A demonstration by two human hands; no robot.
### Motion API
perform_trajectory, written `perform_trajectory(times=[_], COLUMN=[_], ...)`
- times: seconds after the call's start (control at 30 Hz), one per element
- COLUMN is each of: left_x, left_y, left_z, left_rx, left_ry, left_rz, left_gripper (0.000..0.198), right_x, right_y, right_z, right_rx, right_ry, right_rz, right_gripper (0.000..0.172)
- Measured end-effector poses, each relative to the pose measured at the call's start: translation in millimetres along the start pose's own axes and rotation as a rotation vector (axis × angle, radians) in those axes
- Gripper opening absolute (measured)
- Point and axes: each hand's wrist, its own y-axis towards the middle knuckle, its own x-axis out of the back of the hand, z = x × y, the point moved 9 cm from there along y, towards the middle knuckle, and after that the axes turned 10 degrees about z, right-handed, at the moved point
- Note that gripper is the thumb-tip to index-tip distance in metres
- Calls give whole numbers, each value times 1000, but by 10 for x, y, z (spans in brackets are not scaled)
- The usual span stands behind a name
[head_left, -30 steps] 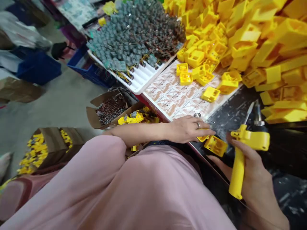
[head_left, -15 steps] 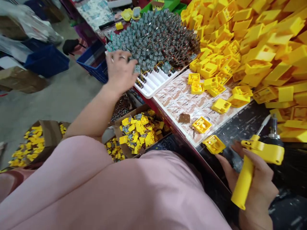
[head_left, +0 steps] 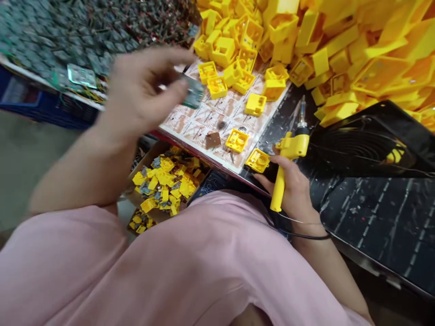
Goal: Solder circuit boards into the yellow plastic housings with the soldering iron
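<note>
My left hand [head_left: 146, 90] is raised over the left part of the patterned board [head_left: 193, 124], pinching a small green circuit board [head_left: 192, 92] between thumb and fingers. On the right, my right hand [head_left: 294, 185] is wrapped round the handle of a yellow soldering gun [head_left: 279, 183], its metal tip pointing up and away. Beside that hand's fingertips an open yellow housing [head_left: 257, 160] rests at the table's front edge. Another yellow housing [head_left: 237, 140] lies on the board next to a small brown piece [head_left: 213, 140].
Grey wired parts [head_left: 102, 36] are heaped at the back left, with another circuit board [head_left: 81, 76] at their front. Many yellow housings [head_left: 322, 59] pile up at the back right. A black fan [head_left: 360, 140] stands right. Below, a box holds yellow pieces [head_left: 166, 179].
My left hand has left the grey heap and come over the patterned board with a circuit board in it. The view has shifted right, and my right hand still holds the soldering gun.
</note>
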Motion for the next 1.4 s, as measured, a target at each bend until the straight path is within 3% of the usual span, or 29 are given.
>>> perform_trajectory(times=[0.07,0.13,0.2,0.27,0.33,0.43,0.63,0.87,0.93,1.0,1.07,1.13,1.2,1.3,1.4], left_x=[-499,-875,-1120,-1224,-1237,-1293,-1529,-1592,-1486,-1265,-955,-786,-907,-1286,-1495], left_y=[148,147,42,-84,-164,-159,78,178,251,353,416,401,331,117,-51], left_z=[-138,-165,-153,-152,-192,-271,-196,-15,-42,-120,-235,-374,-458,-376,-257], left_rx=[-45,-40,-47,-92,-165,-224,-48,21,40,8,-99,-229,-298,-264,-168], left_ry=[-1,48,239,473,585,509,345,-228,-321,-393,-402,-285,-78,170,266], left_rz=[84,137,197,230,235,309,390,445,368,210,-1,-73,69,317,373], left_gripper=[36,39,40,40,42,43,27,29,35,40,39,29,19,18,21], right_x=[20,52,48,28,19,10,19,36,23,8,-15,-28,13,238,513], right_y=[-3,-32,-73,-115,-143,-146,-153,-187,-153,-106,-55,-11,12,-27,-142], right_z=[27,24,8,-23,-57,-80,-51,-49,-17,15,41,70,88,115,150], right_rx=[-4,-16,-12,-6,-7,-12,-5,-55,-48,-40,-30,-8,3,8,-8], right_ry=[-3,-13,-6,15,34,38,75,113,96,64,43,36,38,59,105], right_rz=[-28,-36,7,57,75,73,69,65,41,3,-24,-34,-52,-148,-196], right_gripper=[49,50,48,48,49,47,47,52,46,40,38,40,42,36,27])
